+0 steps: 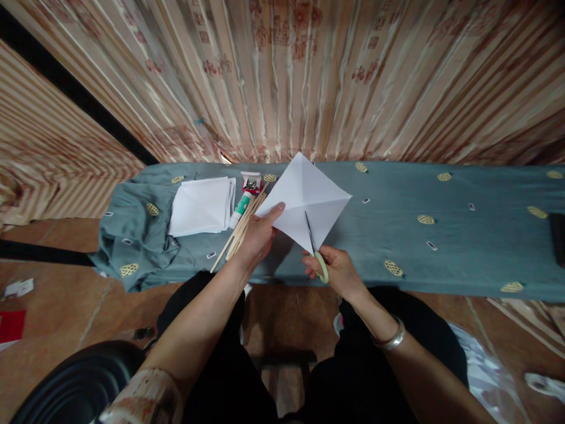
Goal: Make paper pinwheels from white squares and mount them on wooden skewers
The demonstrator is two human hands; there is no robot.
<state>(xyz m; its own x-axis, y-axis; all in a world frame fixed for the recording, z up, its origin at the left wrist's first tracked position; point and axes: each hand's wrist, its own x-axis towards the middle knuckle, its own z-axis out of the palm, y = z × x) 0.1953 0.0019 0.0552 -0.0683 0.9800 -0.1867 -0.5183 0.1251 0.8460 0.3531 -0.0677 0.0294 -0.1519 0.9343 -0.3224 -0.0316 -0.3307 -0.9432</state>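
Note:
My left hand (261,235) pinches the left corner of a square white sheet of paper (304,182), its thumb on top. The sheet is turned like a diamond, with crease lines crossing at its middle. Below it, my right hand (338,268) is closed round the pale green handles of a pair of scissors (322,266). The blade that shows lies over the paper, pointing at its centre from the near corner. Whether the other blade is under the sheet is hidden. Several thin wooden sticks (238,235) lie beside my left hand.
A stack of white paper (200,206) sits at the left of the cloth-covered table (397,218). Near it are a glue stick (241,209) and a small open box of metal pieces (251,182). A curtain (282,82) hangs behind. A dark object (557,238) stands at the right edge.

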